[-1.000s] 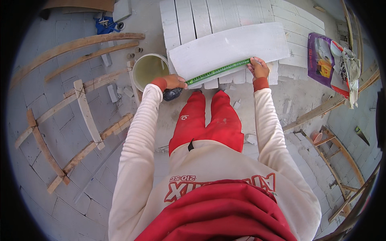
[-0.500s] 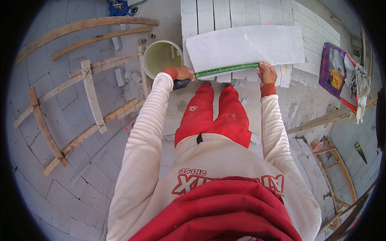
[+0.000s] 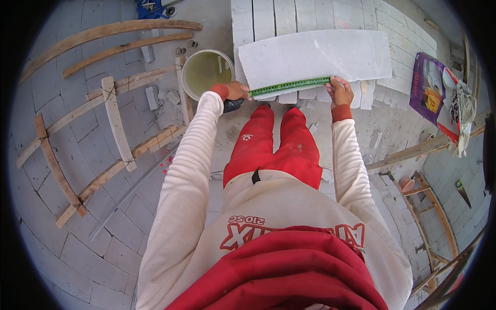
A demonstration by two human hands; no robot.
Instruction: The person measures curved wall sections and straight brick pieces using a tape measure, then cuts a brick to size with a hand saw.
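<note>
A green tape measure (image 3: pixel 290 86) is stretched between my two hands along the near edge of a pale block (image 3: pixel 315 54). My left hand (image 3: pixel 235 91) is closed on its left end, by the block's near left corner. Just below that hand is a dark rounded object (image 3: pixel 233 105); I cannot tell whether it is the tape's case. At the other end, the bent fingers of my right hand (image 3: pixel 340 91) pinch the tape. The block lies flat across a row of similar pale blocks (image 3: pixel 263 20).
A bucket of yellowish liquid (image 3: pixel 208 57) stands left of my left hand. Wooden frame pieces (image 3: pixel 118 124) lean or lie at the left. To the right are a purple and white bag (image 3: pixel 428 85) and a wooden ladder-like frame (image 3: pixel 436 206). Rubble (image 3: pixel 168 96) lies near the bucket.
My right hand and the tape's right end have shifted slightly left. The tape stays stretched between both hands, and the block has hardly moved.
</note>
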